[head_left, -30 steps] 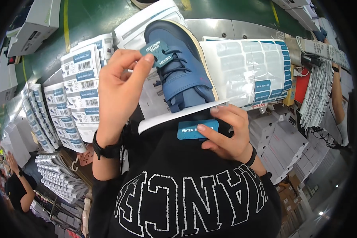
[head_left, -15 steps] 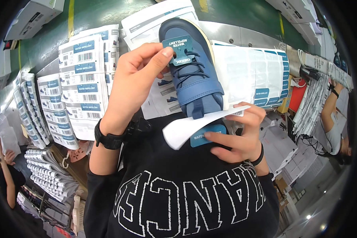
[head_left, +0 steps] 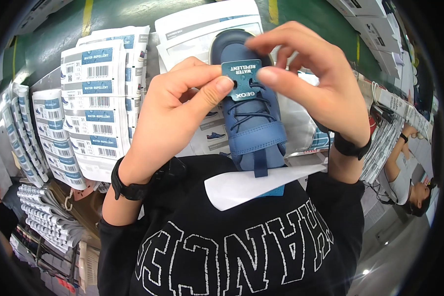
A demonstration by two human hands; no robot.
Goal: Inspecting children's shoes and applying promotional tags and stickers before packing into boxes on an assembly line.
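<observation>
Together the left hand [head_left: 175, 106] and right hand [head_left: 308, 79] pinched a small teal card tag [head_left: 241, 79] above the laces of a blue fabric shoe [head_left: 254, 128], hiding its toe. Stacked white barcode label sheets [head_left: 96, 93] lay left; a curved white paper strip [head_left: 251, 185] apparently rested against the black sweatshirt [head_left: 232, 246].

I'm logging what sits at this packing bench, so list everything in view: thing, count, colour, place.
shoe: one, blue, laced, centre, heel toward the person.
hang tag: one, teal card, over the shoe's laces, pinched by both hands.
paper sheet: one, white, against the black sweatshirt under the shoe's heel.
label sheets: many, white with blue bands, fanned stacks at left.
shoe-picture sheets: a few, white, behind the shoe.
worktop: green, along the top.
co-worker: one person, right edge, beside paper stacks.
left hand: thumb and forefinger on the tag's left edge; black watch on wrist.
right hand: fingers on the tag's right edge; black wristband.
</observation>
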